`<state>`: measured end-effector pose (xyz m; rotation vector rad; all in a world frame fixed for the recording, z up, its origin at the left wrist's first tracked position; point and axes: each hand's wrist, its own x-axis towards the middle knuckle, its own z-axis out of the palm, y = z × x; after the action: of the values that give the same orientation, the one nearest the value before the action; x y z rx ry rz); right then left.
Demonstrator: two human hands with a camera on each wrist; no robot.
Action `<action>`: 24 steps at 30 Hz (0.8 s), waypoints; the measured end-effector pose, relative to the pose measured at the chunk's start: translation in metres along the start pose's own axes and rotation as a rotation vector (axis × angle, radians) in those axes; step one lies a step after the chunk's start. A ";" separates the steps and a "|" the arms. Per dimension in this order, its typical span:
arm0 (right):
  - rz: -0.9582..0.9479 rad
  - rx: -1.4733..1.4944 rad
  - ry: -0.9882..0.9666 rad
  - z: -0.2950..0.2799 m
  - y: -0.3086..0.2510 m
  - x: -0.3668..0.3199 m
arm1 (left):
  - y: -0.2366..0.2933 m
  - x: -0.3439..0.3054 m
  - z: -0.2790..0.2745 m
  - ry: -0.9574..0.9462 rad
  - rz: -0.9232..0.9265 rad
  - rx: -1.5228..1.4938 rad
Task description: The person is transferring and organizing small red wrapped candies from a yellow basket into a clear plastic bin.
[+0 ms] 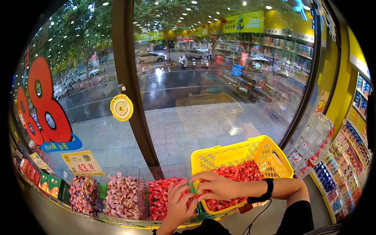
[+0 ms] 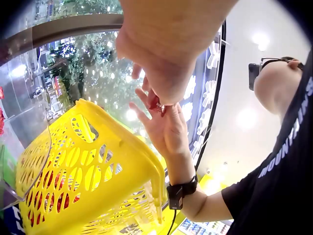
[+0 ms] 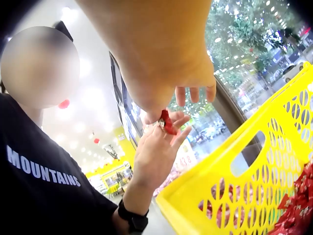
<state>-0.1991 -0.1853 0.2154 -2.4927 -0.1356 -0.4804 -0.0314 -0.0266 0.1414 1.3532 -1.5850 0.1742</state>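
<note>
A red wrapped candy is pinched between the fingertips of both hands, which meet over the front edge of a yellow basket. In the head view the candy is hidden by the fingers. My left hand comes from below, its other fingers spread. My right hand reaches in from the right, thumb and fingers bent toward the left fingertips. Red wrapped candies lie in the basket.
Left of the basket stand clear bins with red candies, pink candies and mixed candies, near a price sign. A window with a dark frame post rises behind. Stocked shelves stand at the right.
</note>
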 end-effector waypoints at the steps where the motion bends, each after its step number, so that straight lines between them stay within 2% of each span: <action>1: -0.007 -0.054 -0.020 -0.004 0.001 -0.001 | -0.003 -0.003 0.001 0.013 -0.003 0.015; 3: -0.020 -0.163 -0.060 -0.014 0.002 -0.002 | -0.011 -0.009 0.000 0.032 -0.004 0.061; 6: 0.147 -0.240 -0.236 -0.027 0.025 -0.006 | -0.028 -0.022 -0.006 0.047 -0.034 0.134; 7: 0.131 -0.229 -0.289 -0.030 0.045 -0.010 | -0.035 -0.029 -0.008 0.049 -0.065 0.147; 10: 0.336 -0.276 -0.480 -0.033 0.091 -0.021 | -0.063 -0.062 -0.004 -0.011 -0.163 0.221; 13: 0.528 -0.302 -0.853 -0.019 0.127 -0.016 | -0.087 -0.103 0.005 -0.192 -0.235 0.373; 16: 0.524 -0.397 -0.903 0.024 0.171 -0.031 | -0.096 -0.129 0.017 -0.165 -0.336 0.410; 19: 0.511 -0.531 -0.861 0.053 0.176 -0.041 | -0.099 -0.129 0.018 -0.108 -0.385 0.366; 22: 0.579 -0.610 -0.970 0.075 0.178 -0.036 | -0.095 -0.125 0.019 -0.129 -0.382 0.381; 24: 0.561 -0.626 -0.927 0.083 0.179 -0.038 | -0.097 -0.125 0.019 -0.107 -0.366 0.368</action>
<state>-0.1726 -0.2849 0.0428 -2.9638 0.4092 1.0208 0.0199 0.0085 -0.0059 1.9426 -1.4051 0.1765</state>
